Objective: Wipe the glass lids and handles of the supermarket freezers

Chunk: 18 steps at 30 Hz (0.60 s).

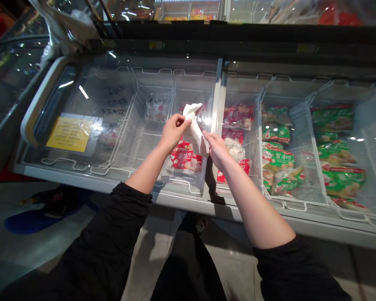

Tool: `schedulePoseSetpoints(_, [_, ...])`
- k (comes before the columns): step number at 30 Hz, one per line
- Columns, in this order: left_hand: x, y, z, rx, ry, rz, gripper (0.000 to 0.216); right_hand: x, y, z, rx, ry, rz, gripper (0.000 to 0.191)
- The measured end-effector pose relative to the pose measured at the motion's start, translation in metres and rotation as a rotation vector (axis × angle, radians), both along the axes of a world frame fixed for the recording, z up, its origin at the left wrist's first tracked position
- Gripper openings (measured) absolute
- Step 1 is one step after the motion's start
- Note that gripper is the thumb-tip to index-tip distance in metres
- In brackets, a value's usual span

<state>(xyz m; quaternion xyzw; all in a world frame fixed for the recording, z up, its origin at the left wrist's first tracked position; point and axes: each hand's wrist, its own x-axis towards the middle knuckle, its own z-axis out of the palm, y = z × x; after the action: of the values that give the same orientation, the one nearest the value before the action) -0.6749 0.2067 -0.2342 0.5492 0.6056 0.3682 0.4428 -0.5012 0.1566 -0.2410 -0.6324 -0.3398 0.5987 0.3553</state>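
A crumpled white cloth is stretched between my two hands above a chest freezer. My left hand pinches its upper left edge between thumb and fingers. Lower down on the right, my right hand grips the other side, its thumb lying over the fabric. Beneath the cloth, red bags of frozen dumplings show inside a wire basket, partly covered from view. Just right of my right hand, a pale, frosty-looking bag lies on more red bags.
Wire dividers split the freezer, with green bags toward the right. A glass lid with a grey handle and a yellow notice covers the left part. A plastic bag hangs at the back left. A blue object is on the floor.
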Motion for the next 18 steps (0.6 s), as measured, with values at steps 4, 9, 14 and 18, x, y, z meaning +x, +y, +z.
schedulePoseSetpoints(4, [-0.007,0.004,0.038,-0.025,-0.11,-0.277,0.012,-0.001,0.009,0.016,-0.096,0.344,0.028,0.051])
schedulePoseSetpoints(9, [-0.027,0.009,0.067,0.155,0.146,-0.216,0.051,-0.008,0.025,0.012,0.09,0.212,-0.236,0.052])
schedulePoseSetpoints(14, [-0.052,0.022,0.081,0.321,0.345,-0.174,0.042,-0.008,0.035,0.01,0.279,-0.047,-0.291,0.04])
schedulePoseSetpoints(18, [-0.065,0.042,0.076,0.413,0.462,-0.198,0.006,-0.002,0.051,0.023,0.383,-0.188,-0.18,0.034])
